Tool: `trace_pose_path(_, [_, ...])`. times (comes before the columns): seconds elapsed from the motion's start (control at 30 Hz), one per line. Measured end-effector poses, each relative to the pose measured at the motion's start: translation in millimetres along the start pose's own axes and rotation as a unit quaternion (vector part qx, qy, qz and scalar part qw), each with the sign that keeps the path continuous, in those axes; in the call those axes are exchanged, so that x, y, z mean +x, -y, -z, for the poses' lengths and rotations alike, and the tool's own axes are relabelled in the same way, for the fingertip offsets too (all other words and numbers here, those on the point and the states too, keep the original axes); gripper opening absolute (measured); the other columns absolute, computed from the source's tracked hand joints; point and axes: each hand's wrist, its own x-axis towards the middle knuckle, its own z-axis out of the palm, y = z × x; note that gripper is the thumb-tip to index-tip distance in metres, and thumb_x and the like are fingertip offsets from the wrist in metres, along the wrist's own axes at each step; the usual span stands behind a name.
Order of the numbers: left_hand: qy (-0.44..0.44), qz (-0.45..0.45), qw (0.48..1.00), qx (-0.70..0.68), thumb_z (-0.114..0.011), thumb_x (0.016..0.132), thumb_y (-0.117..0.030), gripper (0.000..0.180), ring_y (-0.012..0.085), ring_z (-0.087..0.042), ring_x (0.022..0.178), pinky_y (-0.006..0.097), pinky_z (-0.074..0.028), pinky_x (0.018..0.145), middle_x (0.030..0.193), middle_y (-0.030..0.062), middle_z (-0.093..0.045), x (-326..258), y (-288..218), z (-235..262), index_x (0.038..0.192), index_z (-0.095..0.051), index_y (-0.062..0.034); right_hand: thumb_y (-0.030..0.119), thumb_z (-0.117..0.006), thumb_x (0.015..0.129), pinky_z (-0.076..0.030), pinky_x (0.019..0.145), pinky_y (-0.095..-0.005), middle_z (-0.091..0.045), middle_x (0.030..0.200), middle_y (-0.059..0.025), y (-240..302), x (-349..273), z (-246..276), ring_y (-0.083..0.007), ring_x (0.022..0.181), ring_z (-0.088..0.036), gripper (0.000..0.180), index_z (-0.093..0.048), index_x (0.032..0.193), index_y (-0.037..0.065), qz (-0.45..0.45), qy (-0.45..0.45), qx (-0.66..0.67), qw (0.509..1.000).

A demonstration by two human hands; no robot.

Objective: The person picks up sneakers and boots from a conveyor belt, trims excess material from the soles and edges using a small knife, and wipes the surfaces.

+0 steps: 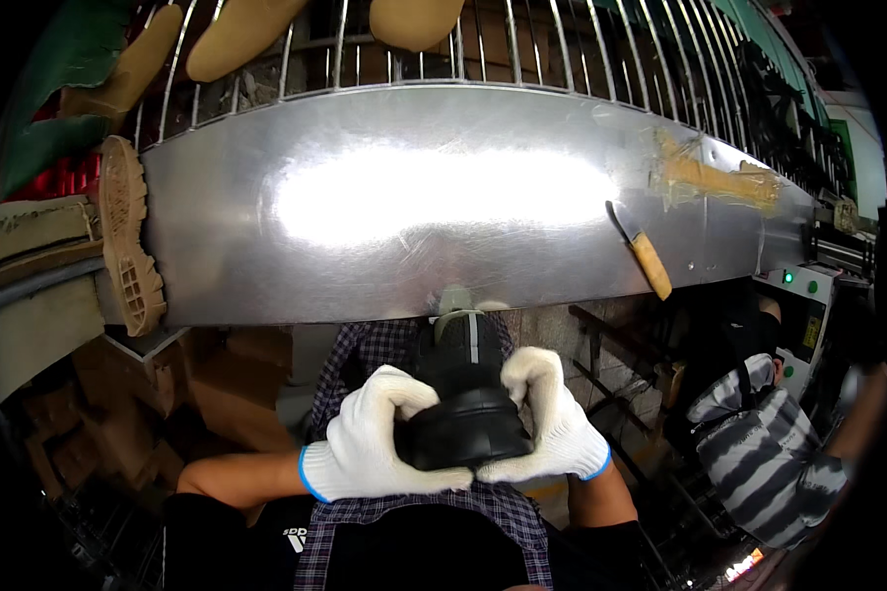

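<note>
Both my hands wear white knit gloves with blue cuffs and hold a black shoe (468, 428) in front of my body. Its rounded end faces me, while the far end, with a grey stripe and a pale green part, reaches the bench edge. On the left side, my left hand (379, 433) is closed round the shoe, thumb near its top and fingers underneath. My right hand (552, 419) grips the opposite side in the same way. The fingertips of both hands nearly meet below the rounded end. The shoe's underside is hidden.
A metal bench (384, 276) spans the front, bearing a knife (646, 258) with a yellowish handle and a tape patch (715, 177). A beige sole (128, 236) rests at its left end. Behind stands a wire rack (552, 49) with tan soles. A person (764, 443) is close on the right.
</note>
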Motion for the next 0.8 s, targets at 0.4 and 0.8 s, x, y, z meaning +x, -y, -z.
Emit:
trace_pose_path(0.4, [0.103, 0.174, 0.979, 0.018, -0.082, 0.099, -0.031, 0.052, 0.0190, -0.073, 0.107, 0.034, -0.061, 0.095, 0.117, 0.0120, -0.076, -38.6, 51.7, 62.6, 0.137, -0.064, 0.0000, 0.045, -0.100, 0.076, -0.052, 0.116, -0.0443, -0.066, 0.150, -0.0112, -132.2, -34.0, -83.3, -0.0272, 0.138, -0.062, 0.100, -0.058, 0.154, 0.001, -0.074, 0.008, 0.327, 0.942])
trace_pose_path(0.8, [-0.300, -0.085, 0.948, -0.071, -0.061, 0.114, -0.040, 0.044, 0.0160, -0.067, 0.109, 0.034, -0.055, 0.102, 0.115, 0.0087, -0.074, 84.6, 1.3, 141.4, 0.128, -0.068, 0.0007, 0.025, -0.069, 0.103, -0.054, 0.109, -0.0376, -0.076, 0.132, -0.0161, 61.8, 123.8, 61.1, -0.0238, 0.127, -0.069, 0.045, -0.071, 0.140, 0.000, 0.113, -0.132, -0.102, 0.979])
